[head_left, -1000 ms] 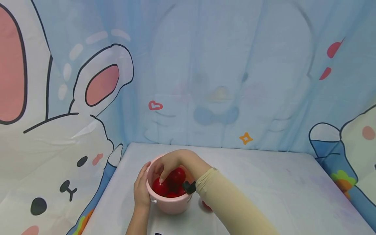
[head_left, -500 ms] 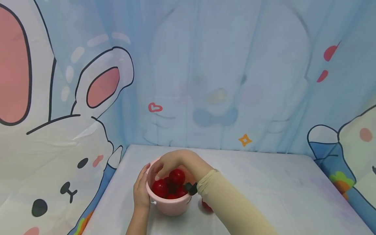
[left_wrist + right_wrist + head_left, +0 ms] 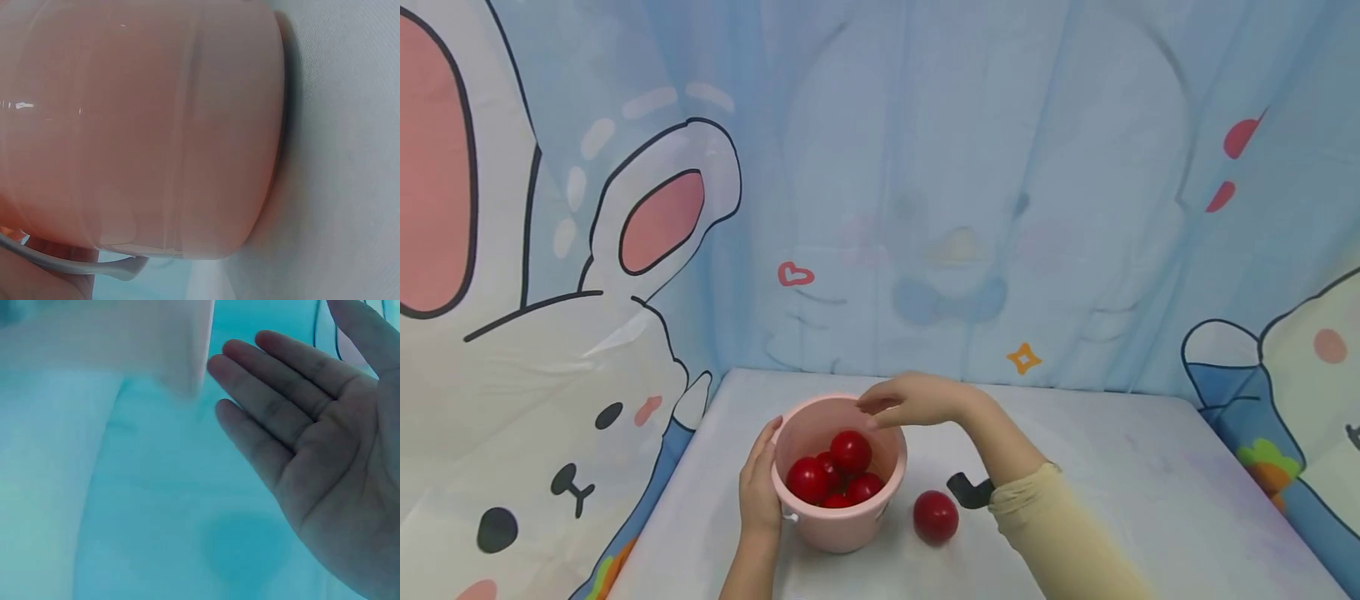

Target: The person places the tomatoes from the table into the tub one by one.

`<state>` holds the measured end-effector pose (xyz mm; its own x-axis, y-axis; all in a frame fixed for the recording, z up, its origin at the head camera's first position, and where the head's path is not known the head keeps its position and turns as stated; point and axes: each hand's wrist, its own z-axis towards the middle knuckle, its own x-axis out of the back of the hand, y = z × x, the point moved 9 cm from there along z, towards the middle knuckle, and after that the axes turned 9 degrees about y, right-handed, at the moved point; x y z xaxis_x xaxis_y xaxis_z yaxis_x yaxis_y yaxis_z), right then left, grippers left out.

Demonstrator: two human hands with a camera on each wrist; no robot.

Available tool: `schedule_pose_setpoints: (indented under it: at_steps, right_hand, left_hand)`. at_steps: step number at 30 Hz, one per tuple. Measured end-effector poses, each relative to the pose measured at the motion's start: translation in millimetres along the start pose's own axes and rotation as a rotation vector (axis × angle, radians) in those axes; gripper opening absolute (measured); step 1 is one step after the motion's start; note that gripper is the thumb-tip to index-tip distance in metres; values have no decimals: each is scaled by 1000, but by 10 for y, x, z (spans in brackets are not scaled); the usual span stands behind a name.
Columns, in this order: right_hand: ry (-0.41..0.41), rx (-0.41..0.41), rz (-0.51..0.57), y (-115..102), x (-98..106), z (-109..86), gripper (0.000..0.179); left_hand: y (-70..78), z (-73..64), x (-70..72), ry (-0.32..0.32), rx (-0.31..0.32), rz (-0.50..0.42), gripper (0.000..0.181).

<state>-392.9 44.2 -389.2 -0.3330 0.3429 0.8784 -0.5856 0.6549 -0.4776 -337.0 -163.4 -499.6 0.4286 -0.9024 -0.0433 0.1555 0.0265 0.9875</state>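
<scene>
A pink bucket stands upright on the table, with several shiny, round red things inside, like fruit or balls; their exact kind is unclear. My left hand holds the bucket's left side, fingers reaching up to the rim. In the left wrist view the bucket wall fills most of the picture, and part of the hand shows by the handle. Above the right back rim is my right hand, holding nothing. Its palm and extended fingers show in the right wrist view.
Another round red thing lies on the white table, just right of the bucket. A black strap piece sticks out at the right sleeve. Cartoon-printed curtains enclose the back and sides.
My right hand has come out of the bucket, moving up and right, with nothing in it. The red thing on the table is now uncovered. The left hand stays on the bucket.
</scene>
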Motion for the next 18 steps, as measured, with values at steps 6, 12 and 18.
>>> schedule_pose_setpoints:
  at_steps: [6, 12, 18]
  right_hand:
    - [108, -80, 45, 542, -62, -537, 52]
    - [162, -154, 117, 958, -412, -926, 61]
    - [190, -279, 255, 1175, -790, -1140, 68]
  left_hand:
    - [-13, 4, 6, -2, 4, -3, 38]
    - [-6, 7, 13, 1, -1, 8, 38]
    - [11, 0, 5, -4, -20, 5, 39]
